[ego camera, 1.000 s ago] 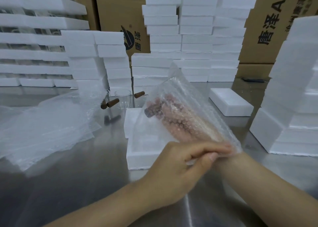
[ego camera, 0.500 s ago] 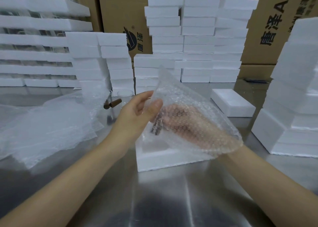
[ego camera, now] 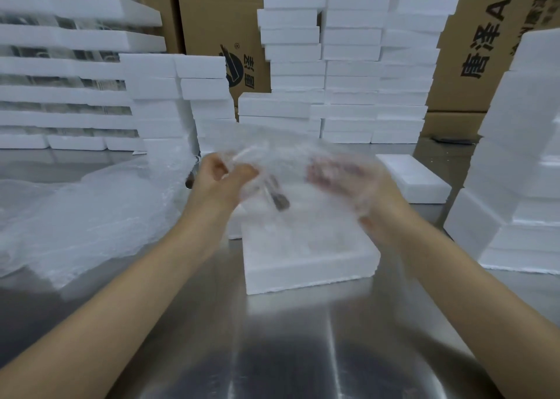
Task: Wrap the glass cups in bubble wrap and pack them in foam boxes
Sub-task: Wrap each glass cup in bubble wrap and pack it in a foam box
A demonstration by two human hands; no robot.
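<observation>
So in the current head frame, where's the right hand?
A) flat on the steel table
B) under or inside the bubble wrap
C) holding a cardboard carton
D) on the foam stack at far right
B: the right hand shows only as a blur through the bubble wrap that covers it, while the left hand grips the wrap's left edge, both above the open foam box.

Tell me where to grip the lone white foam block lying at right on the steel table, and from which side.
From above, likely: pinch across the two long side walls. The white foam block lies flat on the steel table with nothing on top.
</observation>
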